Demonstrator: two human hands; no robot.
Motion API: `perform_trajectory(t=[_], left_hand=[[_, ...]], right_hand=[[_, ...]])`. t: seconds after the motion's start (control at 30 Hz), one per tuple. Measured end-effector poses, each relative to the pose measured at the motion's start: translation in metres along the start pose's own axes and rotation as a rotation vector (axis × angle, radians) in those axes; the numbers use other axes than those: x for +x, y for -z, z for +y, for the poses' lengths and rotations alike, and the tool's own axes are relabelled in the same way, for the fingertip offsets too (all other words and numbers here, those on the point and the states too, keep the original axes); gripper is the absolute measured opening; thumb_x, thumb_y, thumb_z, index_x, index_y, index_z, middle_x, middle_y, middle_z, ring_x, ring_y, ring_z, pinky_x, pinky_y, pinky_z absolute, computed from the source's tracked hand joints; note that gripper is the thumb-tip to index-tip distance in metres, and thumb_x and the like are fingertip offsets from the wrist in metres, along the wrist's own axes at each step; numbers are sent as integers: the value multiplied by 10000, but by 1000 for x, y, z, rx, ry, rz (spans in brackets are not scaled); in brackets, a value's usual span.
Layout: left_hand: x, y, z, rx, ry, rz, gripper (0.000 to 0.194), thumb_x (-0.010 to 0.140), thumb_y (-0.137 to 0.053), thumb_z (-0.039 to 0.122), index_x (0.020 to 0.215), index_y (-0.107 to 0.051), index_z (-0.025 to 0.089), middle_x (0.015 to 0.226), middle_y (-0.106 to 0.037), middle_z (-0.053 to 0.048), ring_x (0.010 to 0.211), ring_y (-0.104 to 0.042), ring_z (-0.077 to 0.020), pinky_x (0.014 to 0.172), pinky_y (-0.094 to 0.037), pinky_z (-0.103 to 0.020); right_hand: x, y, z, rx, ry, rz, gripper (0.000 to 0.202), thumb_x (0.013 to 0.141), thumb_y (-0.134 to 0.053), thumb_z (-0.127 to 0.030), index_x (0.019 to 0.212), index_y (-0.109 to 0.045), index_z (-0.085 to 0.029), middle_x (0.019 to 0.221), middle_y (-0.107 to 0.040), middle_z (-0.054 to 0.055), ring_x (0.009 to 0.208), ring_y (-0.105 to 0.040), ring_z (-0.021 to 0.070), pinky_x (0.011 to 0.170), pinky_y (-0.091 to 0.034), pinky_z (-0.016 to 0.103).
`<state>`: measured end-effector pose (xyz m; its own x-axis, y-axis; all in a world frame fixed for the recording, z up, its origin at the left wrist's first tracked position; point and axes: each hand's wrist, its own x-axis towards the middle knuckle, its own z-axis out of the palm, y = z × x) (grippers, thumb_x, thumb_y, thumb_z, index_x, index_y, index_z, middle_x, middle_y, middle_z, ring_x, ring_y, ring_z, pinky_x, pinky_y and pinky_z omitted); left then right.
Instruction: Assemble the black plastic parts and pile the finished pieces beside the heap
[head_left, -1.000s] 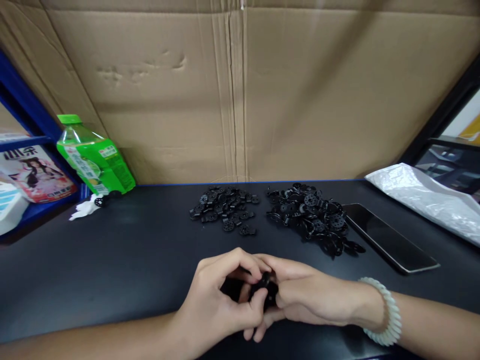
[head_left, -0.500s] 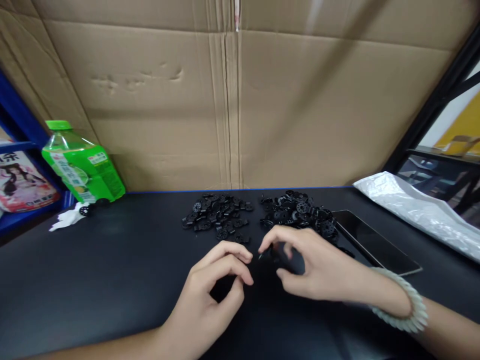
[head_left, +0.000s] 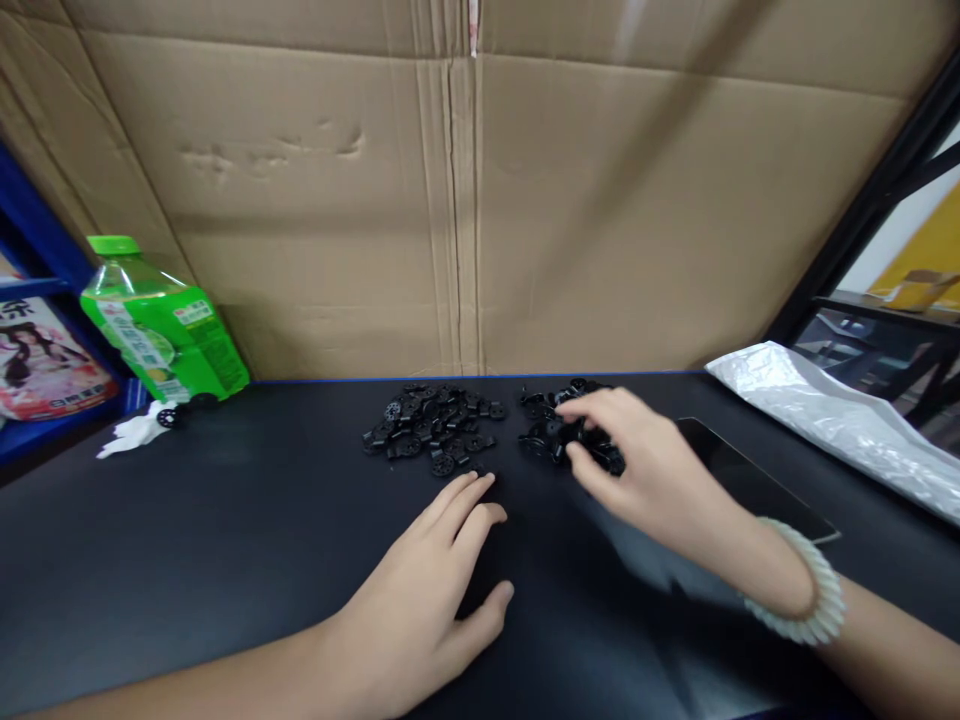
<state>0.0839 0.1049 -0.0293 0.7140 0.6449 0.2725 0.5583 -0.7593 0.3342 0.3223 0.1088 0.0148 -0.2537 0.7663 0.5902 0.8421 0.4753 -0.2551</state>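
Two piles of small black plastic parts lie on the dark table. The left pile (head_left: 435, 425) holds flat pieces with round, perforated ends. In the right pile (head_left: 544, 430) there are similar dark, rounded pieces, partly hidden by my hand. My left hand (head_left: 427, 580) has its fingers stretched out and the thumb apart, with its fingertips at the front edge of the left pile. Over the right pile is my right hand (head_left: 645, 450), thumb and forefinger apart around some pieces. A pale beaded bracelet (head_left: 814, 590) circles the right wrist.
A dark phone-like slab (head_left: 750, 480) lies beyond my right forearm. At the right edge is a silvery plastic bag (head_left: 840, 425). A green bottle (head_left: 165, 330) stands at the left beside a white crumpled tissue (head_left: 135, 432). Cardboard (head_left: 600, 200) walls the back.
My right hand has moved up and away onto the right pile. My left hand has uncurled, its fingers now spread towards the left pile.
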Motion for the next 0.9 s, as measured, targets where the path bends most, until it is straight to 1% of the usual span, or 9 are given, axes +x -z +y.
perform_trajectory(t=[0.07,0.13,0.2,0.3,0.4,0.53,0.63,0.8,0.9], left_hand=[[1,0,1,-13,-16,0,348,816,-567,161,1160,-519,177,1357,-489,-167,1286,-443,-348,1021,-444,-540],[1,0,2,-61,-17,3,336,796,-570,129,1124,-515,182,1207,-558,-129,1144,-541,-297,955,-502,-469],[2,0,2,-105,8,14,282,778,-567,105,1042,-513,189,1052,-580,-81,989,-584,-254,855,-537,-412],[4,0,2,-127,57,48,194,760,-545,81,902,-491,202,892,-563,-29,828,-581,-217,734,-530,-364],[6,-1,-1,-130,113,115,164,764,-533,85,854,-474,209,836,-555,-11,766,-575,-204,691,-517,-346],[9,-5,-7,-170,134,194,229,770,-574,112,965,-504,211,977,-609,-57,924,-605,-243,813,-526,-398],[10,-8,-9,-204,123,198,256,767,-582,87,983,-524,212,1053,-623,-75,1002,-606,-252,869,-520,-415],[11,-6,-9,-233,169,163,239,764,-590,43,930,-563,213,886,-636,-15,815,-621,-193,738,-532,-326],[11,-5,-8,-303,171,193,230,749,-633,56,901,-558,211,834,-620,14,714,-597,-154,661,-518,-271]], right_hand=[[-8,-12,-12,166,-33,-170,276,834,-497,-145,1089,-589,-194,919,-650,57,780,-598,180,722,-482,318],[-14,-23,-20,286,-72,-314,273,812,-494,-121,1051,-606,-192,795,-633,15,634,-553,132,613,-448,268],[-19,-31,-23,348,-89,-388,270,793,-487,-103,1016,-619,-180,750,-611,0,579,-515,111,566,-417,247],[-22,-35,-24,345,-79,-397,269,788,-473,-88,985,-637,-171,792,-595,18,605,-512,113,563,-402,245],[-24,-36,-24,329,-77,-393,262,809,-476,-105,996,-647,-176,809,-582,27,633,-523,124,573,-402,252],[-26,-39,-26,316,-115,-403,247,827,-523,-177,1045,-640,-180,842,-586,34,642,-532,133,587,-421,265],[-28,-41,-27,306,-136,-400,220,831,-564,-242,1025,-645,-177,888,-598,47,671,-549,144,612,-441,274],[-26,-41,-28,319,-141,-429,213,837,-576,-259,1018,-661,-186,929,-613,51,716,-563,150,657,-444,286],[-23,-39,-29,373,-159,-435,162,830,-585,-244,955,-672,-187,879,-610,36,702,-538,141,637,-417,280]])
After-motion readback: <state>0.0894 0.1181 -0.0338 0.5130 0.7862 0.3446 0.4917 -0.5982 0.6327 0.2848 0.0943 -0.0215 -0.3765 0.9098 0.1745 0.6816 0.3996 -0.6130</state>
